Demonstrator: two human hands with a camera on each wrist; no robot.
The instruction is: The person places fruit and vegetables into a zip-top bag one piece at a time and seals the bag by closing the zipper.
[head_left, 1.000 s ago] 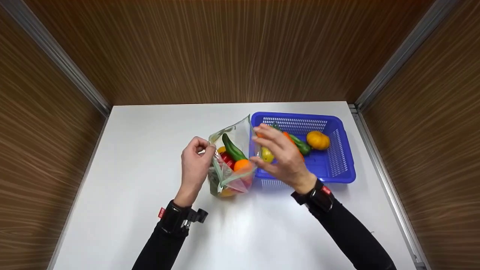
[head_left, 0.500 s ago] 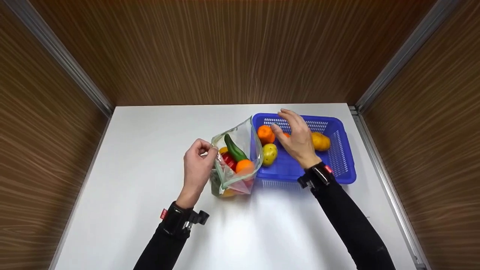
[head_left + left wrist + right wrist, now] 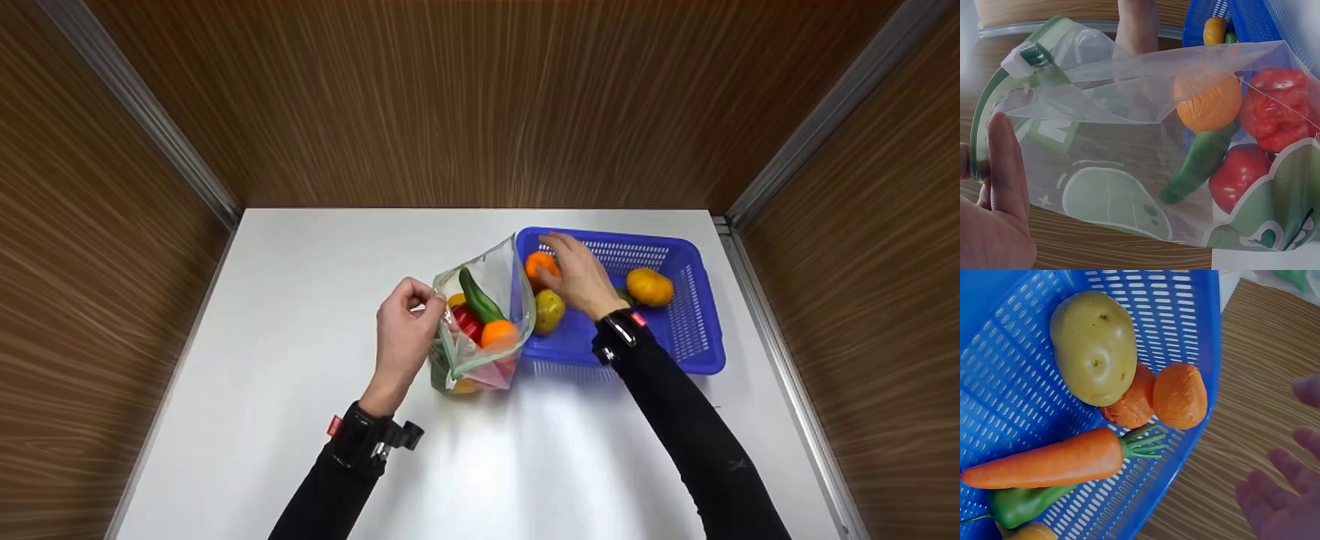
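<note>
White table (image 3: 300, 390): left hand (image 3: 403, 337) pinches zip bag (image 3: 487, 322) rim beside blue basket (image 3: 697, 330); right hand (image 3: 577, 277), fingers relaxed, hovers over basket's orange (image 3: 537, 265).

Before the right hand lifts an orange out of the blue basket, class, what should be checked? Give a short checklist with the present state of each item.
1. Bag mouth held open: ok. The left hand pinches the rim of the clear zip bag.
2. Room in the bag: cannot tell. A cucumber, tomatoes and an orange already fill much of it.
3. Right hand at the target: ok, it is over the orange at the basket's near-left corner.
4. Fingers closed on the orange: not ok, the fingers look spread.
5. Blue basket flat on the table: ok.
</note>
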